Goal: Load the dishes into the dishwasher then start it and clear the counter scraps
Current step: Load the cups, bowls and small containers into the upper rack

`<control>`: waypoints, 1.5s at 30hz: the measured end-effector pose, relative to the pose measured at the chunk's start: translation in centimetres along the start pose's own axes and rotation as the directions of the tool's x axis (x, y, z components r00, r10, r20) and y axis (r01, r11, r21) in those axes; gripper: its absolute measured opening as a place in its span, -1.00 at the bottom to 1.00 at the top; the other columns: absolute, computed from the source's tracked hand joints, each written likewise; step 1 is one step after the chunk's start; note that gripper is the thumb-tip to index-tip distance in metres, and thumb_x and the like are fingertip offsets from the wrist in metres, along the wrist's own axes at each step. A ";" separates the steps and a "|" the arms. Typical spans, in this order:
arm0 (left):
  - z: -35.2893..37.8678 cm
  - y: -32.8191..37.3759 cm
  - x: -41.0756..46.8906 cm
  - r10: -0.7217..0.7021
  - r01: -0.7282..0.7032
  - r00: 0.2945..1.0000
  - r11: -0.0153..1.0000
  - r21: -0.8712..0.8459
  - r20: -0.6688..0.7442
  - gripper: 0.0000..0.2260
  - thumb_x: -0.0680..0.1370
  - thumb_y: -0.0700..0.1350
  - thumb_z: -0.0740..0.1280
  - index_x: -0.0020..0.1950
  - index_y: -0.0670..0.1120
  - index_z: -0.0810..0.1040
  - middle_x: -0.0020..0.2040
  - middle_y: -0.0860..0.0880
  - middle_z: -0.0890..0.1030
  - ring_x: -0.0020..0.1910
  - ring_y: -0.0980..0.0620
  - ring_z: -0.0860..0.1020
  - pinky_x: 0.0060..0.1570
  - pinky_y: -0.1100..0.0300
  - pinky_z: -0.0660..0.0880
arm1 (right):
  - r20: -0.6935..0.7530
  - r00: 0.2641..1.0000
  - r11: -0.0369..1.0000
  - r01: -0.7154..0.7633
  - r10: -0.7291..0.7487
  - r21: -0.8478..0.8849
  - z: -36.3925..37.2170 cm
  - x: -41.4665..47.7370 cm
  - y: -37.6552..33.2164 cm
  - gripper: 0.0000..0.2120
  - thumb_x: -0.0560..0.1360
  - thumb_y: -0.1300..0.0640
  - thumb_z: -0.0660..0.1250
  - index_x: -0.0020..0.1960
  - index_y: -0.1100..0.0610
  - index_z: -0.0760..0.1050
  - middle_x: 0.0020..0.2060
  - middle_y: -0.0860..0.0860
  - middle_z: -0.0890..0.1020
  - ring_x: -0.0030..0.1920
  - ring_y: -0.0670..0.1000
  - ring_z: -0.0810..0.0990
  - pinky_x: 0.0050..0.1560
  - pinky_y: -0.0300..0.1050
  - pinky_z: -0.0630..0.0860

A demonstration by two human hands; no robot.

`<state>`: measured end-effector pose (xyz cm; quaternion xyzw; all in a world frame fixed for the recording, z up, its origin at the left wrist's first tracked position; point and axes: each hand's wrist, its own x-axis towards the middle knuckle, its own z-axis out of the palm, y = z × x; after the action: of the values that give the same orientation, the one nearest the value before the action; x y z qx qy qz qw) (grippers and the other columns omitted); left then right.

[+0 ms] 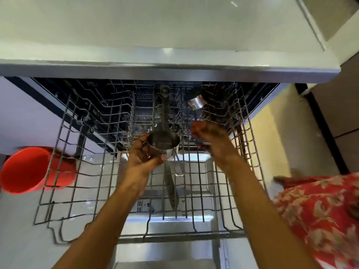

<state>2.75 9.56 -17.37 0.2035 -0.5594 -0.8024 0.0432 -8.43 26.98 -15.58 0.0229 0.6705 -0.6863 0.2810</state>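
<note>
The dishwasher's upper wire rack (64, 133) is pulled out below the counter edge. My left hand (142, 154) grips a small steel cup (163, 141) by its rim, over the middle of the rack. My right hand (211, 137) hovers just to the right of the cup, blurred, with fingers loosely curled and nothing visibly in it. A second steel cup (197, 102) lies tilted at the rack's back right. A red plastic cup (29, 171) lies on its side at the rack's left edge. A dark long-handled utensil (172, 189) lies along the rack's middle.
The pale counter top (155, 26) overhangs the dishwasher. The open dishwasher door (174, 226) lies below the rack. A cabinet front (334, 117) stands at the right. A red flowered garment (320, 214) fills the lower right corner.
</note>
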 end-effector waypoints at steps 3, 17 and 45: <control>0.9 0.2 -1.8 -0.039 0.039 0.999 0.999 -0.003 0.003 -0.09 -0.07 0.11 0.66 0.22 -0.05 0.43 -0.09 0.10 0.68 -0.02 0.16 0.62 -0.09 0.34 0.54 | 0.203 0.978 0.986 -0.071 0.039 0.151 2.4 -4.1 1.9 -0.76 0.51 0.20 0.26 0.06 -0.04 0.59 0.01 -0.12 0.67 0.10 -0.10 0.60 0.10 -0.11 0.53; 1.2 -0.3 -4.2 0.044 -0.129 0.989 0.745 0.655 0.145 -0.38 0.34 0.15 0.41 0.28 0.44 0.16 0.50 0.18 0.14 0.42 0.21 0.10 0.15 0.49 0.33 | 0.126 0.992 0.763 -0.082 0.000 0.642 2.7 -6.9 5.0 -0.05 0.14 -0.09 0.61 0.38 0.22 0.30 0.25 0.27 0.48 0.12 0.18 0.55 0.00 0.03 0.60; -4.3 -10.0 1.7 0.099 -0.049 0.995 0.354 0.934 0.014 -0.38 0.62 0.10 0.08 0.53 0.12 -0.25 0.33 -0.15 0.50 0.05 -0.22 0.59 -0.02 -0.05 0.54 | -0.162 0.979 0.411 -0.097 -0.126 -0.906 -2.7 9.1 1.3 -0.23 0.25 0.10 0.58 0.38 0.00 0.32 0.10 0.07 0.59 0.15 0.13 0.54 0.02 -0.12 0.45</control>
<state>4.37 8.91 -28.25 0.1845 -0.9229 -0.3364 -0.0313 -16.49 26.36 -20.78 -0.0685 0.9604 -0.2084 0.1717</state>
